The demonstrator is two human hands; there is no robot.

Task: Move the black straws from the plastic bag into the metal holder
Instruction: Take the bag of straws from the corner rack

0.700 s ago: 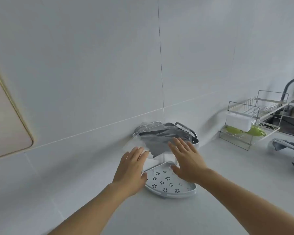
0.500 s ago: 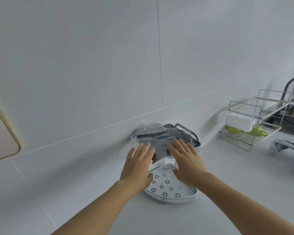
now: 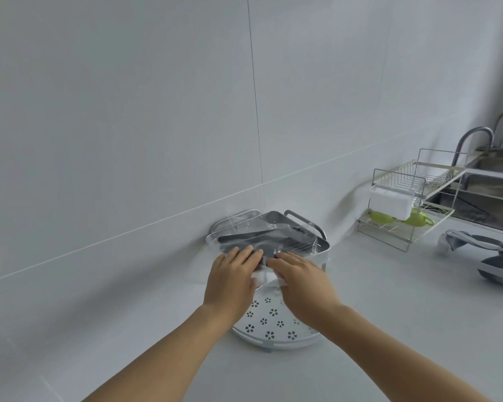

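A clear plastic bag (image 3: 273,237) full of black straws (image 3: 253,238) lies across the top tier of a two-tier metal holder (image 3: 321,245) that stands against the tiled wall. My left hand (image 3: 231,278) and my right hand (image 3: 299,275) rest side by side on the bag's near end, fingers bent over its edge and gripping the plastic. The holder's lower tier (image 3: 273,329), a white tray with flower-shaped holes, shows beneath my wrists. The straws stay inside the bag.
A wire dish rack (image 3: 404,204) with a white box and green items stands at the right, a sink (image 3: 488,192) and tap behind it. A grey cloth (image 3: 494,256) lies on the counter at far right. The white countertop (image 3: 99,329) stretches left and toward me.
Both hands moved forward and together, from hovering open in front of the bag to closing on its near end. The view shifted a little to the right.
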